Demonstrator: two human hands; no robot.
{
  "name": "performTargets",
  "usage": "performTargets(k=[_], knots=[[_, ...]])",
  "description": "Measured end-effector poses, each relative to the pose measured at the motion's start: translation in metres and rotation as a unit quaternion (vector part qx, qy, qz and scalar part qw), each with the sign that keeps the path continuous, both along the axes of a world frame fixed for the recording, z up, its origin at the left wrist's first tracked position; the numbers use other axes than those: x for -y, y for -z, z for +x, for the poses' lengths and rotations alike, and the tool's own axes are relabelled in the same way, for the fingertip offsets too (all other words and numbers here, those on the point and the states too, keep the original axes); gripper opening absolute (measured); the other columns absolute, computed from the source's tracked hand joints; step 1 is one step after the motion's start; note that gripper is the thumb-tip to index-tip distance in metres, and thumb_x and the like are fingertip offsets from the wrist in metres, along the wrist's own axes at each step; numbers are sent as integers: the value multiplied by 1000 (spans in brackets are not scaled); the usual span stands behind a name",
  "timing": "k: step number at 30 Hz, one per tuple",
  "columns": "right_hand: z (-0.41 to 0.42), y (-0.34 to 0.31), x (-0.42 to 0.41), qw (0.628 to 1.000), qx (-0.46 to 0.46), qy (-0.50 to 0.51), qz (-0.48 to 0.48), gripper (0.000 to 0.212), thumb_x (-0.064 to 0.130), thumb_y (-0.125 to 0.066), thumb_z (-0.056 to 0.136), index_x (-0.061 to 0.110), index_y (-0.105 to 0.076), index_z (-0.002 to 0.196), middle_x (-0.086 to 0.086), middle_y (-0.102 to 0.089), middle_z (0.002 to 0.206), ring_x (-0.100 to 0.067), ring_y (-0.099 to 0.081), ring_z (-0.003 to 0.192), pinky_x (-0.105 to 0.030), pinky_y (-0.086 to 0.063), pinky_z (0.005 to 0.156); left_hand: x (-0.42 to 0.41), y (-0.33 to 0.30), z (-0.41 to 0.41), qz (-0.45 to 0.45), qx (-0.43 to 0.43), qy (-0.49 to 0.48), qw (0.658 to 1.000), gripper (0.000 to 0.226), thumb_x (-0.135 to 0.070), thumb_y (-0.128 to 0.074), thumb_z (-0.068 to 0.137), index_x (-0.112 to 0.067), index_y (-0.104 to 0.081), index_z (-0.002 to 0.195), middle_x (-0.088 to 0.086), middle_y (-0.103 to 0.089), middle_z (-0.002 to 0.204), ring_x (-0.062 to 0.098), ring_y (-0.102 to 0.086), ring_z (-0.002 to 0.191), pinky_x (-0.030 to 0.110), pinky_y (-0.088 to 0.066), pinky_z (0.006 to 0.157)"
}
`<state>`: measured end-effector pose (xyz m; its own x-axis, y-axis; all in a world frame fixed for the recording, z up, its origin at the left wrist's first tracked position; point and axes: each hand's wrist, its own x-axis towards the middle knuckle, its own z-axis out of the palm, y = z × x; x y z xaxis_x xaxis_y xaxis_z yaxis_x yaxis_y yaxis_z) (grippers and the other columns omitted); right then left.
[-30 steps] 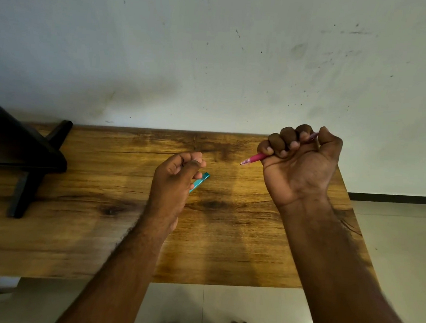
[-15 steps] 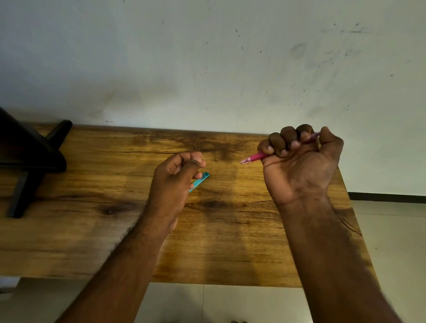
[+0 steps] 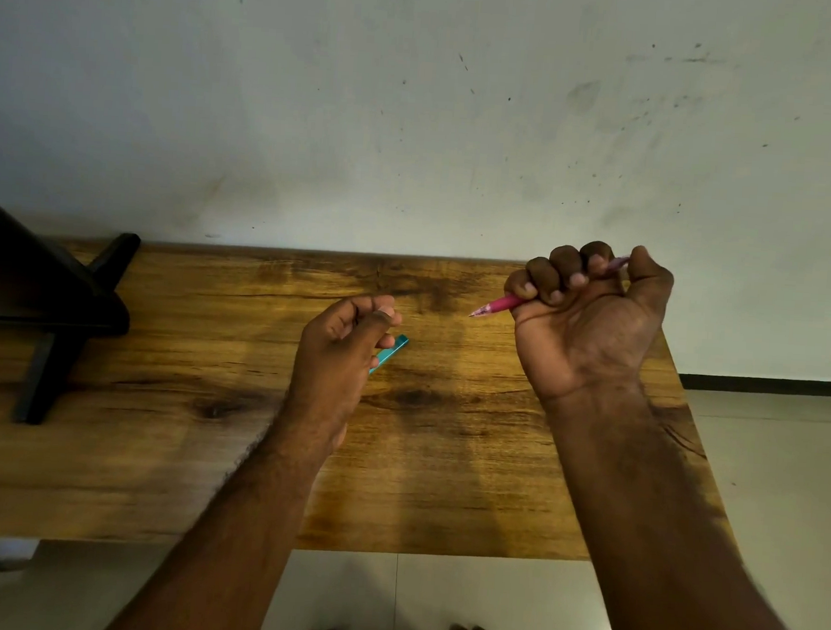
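Wooden table [image 3: 442, 464] below: right hand [image 3: 590, 322] fingers [image 3: 549, 277] wrap pink pen [image 3: 495, 304].

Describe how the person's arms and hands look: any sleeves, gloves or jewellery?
Both forearms are bare to the bottom edge of the picture, with no sleeves in view. The left hand and the right hand wear no gloves, and no rings, watch or bracelets show. The fingernails are short.

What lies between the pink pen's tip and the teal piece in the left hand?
Only bare wooden table, in the head view, between the pink pen and the small teal piece.
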<state>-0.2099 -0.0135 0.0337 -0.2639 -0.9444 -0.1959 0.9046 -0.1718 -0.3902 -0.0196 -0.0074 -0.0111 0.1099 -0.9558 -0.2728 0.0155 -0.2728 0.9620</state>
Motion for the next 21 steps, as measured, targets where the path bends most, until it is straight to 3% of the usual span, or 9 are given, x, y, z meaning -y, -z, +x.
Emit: performTargets(k=[21], knots=[[-1,1,1,1000,8,-7,-14,44,42,-34,100,16,-45,67,1,-34,61,-15,-27,55,-30,-29,59,0,0,1,-1,2,4,1000,18,-20,-60,100,-21,-74,112,-3,-79,108,4,-67,83,28,-50,78]])
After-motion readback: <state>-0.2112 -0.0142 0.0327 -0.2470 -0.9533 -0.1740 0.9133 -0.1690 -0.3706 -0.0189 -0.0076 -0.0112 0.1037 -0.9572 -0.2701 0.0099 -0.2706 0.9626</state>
